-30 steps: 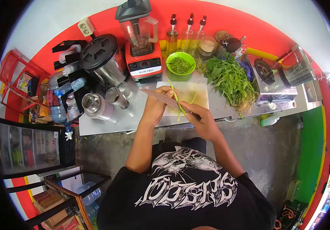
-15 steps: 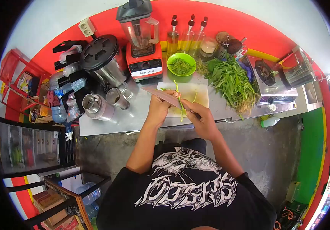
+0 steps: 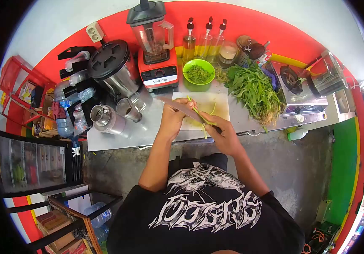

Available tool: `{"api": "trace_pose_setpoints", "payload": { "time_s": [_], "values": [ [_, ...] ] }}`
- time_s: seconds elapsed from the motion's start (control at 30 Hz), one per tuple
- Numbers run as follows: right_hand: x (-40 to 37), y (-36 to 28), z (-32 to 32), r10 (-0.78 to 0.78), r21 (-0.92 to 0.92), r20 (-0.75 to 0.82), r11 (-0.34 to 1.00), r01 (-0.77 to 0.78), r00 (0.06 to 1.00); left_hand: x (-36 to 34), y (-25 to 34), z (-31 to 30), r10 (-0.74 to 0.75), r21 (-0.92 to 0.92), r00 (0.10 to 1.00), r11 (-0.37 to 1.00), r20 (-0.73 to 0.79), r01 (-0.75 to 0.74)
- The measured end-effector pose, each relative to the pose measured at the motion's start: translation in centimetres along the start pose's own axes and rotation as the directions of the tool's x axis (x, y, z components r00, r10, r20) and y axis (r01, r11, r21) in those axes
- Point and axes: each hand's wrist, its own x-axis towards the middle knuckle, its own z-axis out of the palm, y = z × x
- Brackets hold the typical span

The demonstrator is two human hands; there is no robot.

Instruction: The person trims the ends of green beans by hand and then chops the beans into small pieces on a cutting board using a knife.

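Above a white cutting board, my left hand is closed around a thin green stem. The knife crosses that stem, its blade pointing up and left. My right hand grips the knife by its handle, mostly hidden in the fingers, with the stem's lower part near the thumb. Another piece of stem lies on the board beyond my right hand. Behind the board stands a lime-green bowl with cut greens inside. A heap of leafy greens rests to the right.
A red blender stands behind, left of the bowl. Metal canisters and a tall black-lidded pot occupy the left side. Several pump bottles line the wall. On the right is a stove with a metal pot.
The stem has tilted, its lower end shifting slightly right and down along the knife. Both hands stay nearly in place, still gripping the stem and knife.
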Motion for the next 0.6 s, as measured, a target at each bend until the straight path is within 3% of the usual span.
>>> {"api": "trace_pose_setpoints", "payload": {
  "time_s": [0.07, 0.2, 0.27, 0.37, 0.47, 0.6],
  "values": [
    [0.0, 0.1, 0.1, 0.015, 0.076, -0.017, 0.997, -0.013, 1.0, -0.1, -0.2, 0.2, -0.039, 0.04, 0.998, 0.998, 0.042, 0.037],
    [0.2, 0.2, -0.3, 0.033, 0.033, -0.001, 0.999, -0.033, 0.999, -0.1, -0.8, 0.3, -0.008, 0.014, 0.999, 1.0, 0.05, 0.007],
    [0.3, 0.5, -0.3, -0.063, -0.054, -0.005, 0.997, 0.062, 0.998, -0.2, -0.3, 0.5, -0.075, -0.014, 0.997, 0.997, 0.019, 0.075],
    [0.2, 0.7, -0.4, -0.005, 0.009, 0.013, 1.0, 0.005, 1.0, -0.3, 0.5, 1.0, -0.102, -0.103, 0.995, 0.989, 0.018, 0.104],
    [0.3, 0.3, -0.3, -0.015, 0.035, 0.013, 0.999, 0.014, 1.0, -0.2, -0.1, 0.5, -0.021, -0.059, 1.0, 0.998, -0.001, 0.021],
    [0.2, 0.5, -0.2, -0.04, -0.001, 0.022, 0.999, 0.04, 0.999, -0.5, 0.3, 0.6, -0.069, 0.014, 0.997, 0.998, 0.025, 0.069]
  ]
}}
